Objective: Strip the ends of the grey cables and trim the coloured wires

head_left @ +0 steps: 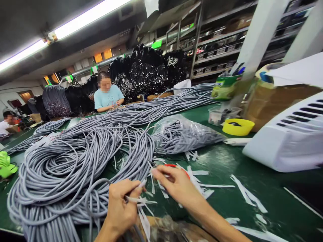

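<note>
My left hand [122, 205] is closed around the end of a grey cable [99, 181], with thin white strips [142, 201] sticking out from the fingers. To its right, my right hand [178, 183] has thumb and forefinger pinched together; whatever is between them is too small to make out. Partly hidden behind that hand lies a red curved item [186, 172], perhaps a handle. Large coils of grey cable [63, 168] spread over the green table on the left. Beyond my hands lies a clear plastic bag [181, 134] of short grey cable pieces.
Scattered white strips [248, 195] lie on the green table [219, 161]. At right stand a white vented appliance [290, 134], a yellow tape roll [238, 127], a cardboard box [267, 101] and a green can [224, 87] of pens. A co-worker [108, 94] sits across the table.
</note>
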`<state>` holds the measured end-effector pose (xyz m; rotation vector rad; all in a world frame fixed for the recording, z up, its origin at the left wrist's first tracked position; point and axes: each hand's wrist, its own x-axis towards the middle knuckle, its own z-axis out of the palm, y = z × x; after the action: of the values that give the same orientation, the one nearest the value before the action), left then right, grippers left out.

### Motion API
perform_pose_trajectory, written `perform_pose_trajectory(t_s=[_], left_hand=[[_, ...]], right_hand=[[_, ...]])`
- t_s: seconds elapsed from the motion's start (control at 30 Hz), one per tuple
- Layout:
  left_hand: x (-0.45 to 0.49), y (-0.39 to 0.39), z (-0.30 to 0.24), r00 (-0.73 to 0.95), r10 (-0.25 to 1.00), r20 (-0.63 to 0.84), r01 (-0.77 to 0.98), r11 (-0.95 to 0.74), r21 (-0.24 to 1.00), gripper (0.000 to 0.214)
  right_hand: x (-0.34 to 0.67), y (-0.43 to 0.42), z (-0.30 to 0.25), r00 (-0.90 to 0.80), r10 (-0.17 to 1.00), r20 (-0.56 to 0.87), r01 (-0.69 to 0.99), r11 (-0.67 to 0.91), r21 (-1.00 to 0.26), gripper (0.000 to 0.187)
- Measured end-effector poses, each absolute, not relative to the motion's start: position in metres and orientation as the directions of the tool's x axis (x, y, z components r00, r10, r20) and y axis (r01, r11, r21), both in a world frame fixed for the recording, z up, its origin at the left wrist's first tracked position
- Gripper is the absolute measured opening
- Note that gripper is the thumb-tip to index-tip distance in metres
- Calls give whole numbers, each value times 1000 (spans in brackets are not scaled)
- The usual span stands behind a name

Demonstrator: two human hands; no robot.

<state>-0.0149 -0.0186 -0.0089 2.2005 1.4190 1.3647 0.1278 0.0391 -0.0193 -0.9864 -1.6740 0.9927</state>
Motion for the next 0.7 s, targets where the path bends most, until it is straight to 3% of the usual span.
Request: perform_pose_trajectory(t_s=[0.07, 0.17, 0.4, 0.5, 0.6, 0.7], left_hand=[[-17, -17, -10, 104, 823, 559, 654, -480, 585, 27], [-18, -16, -10, 127, 824, 553, 677, -479, 559, 25], [-16, -17, -10, 248, 747, 616, 680, -587, 439, 24], [-14, -17, -10, 204, 765, 610, 697, -552, 459, 24], [-14, -17, -10, 117, 830, 545, 693, -462, 554, 24], [-13, -17, -10, 164, 830, 533, 726, -467, 504, 25]], right_hand=[[133, 38, -15, -154, 918, 365, 126, 384, -915, 33], [136, 33, -11, -265, 874, 407, 45, 432, -901, 30], [130, 35, -15, -394, 873, 289, 18, 321, -947, 45], [131, 33, -14, -444, 862, 246, 6, 277, -961, 47], [134, 27, -10, -437, 847, 301, 7, 338, -941, 43], [136, 23, -8, -432, 817, 383, 35, 439, -898, 38]])
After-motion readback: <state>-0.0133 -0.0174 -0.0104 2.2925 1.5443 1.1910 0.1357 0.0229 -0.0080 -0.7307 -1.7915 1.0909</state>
